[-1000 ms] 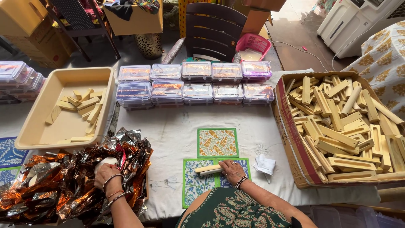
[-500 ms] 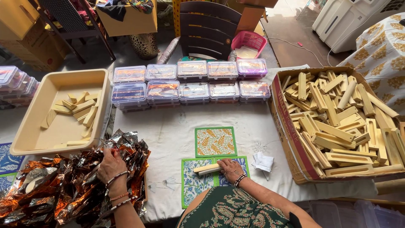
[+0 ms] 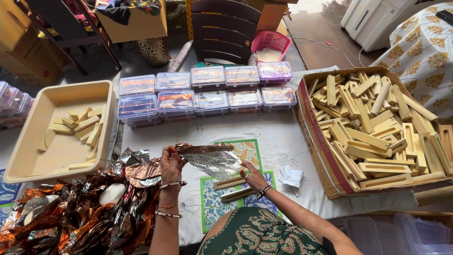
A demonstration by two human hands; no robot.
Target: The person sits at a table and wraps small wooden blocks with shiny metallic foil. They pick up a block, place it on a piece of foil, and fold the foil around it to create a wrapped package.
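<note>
The left hand [image 3: 171, 163] pinches one end of a crinkled foil sheet [image 3: 210, 158], silver on one face and copper on the other, and holds it stretched above the white-covered tabletop [image 3: 278, 141], over the far edge of the green patterned mats [image 3: 245, 152]. The right hand [image 3: 253, 178] rests with fingers curled on the nearer mat, its fingertips at the sheet's other end and touching two pale wooden sticks [image 3: 230, 188] that lie side by side; whether it grips the foil I cannot tell. This looks like the wrapping step: a sheet has been picked out and is being spread over the sticks. The next move would call for lowering the foil flat onto the mat and setting the sticks on it. Against the earlier pictures, the left hand has come off the heap of foil wrappers [image 3: 71, 217] at near left and lifted a sheet to the middle, while the right hand has stayed at the sticks. The cardboard box of wooden blocks [image 3: 373, 127] stands at right, clear lidded boxes [image 3: 203, 89] line the far side.
</note>
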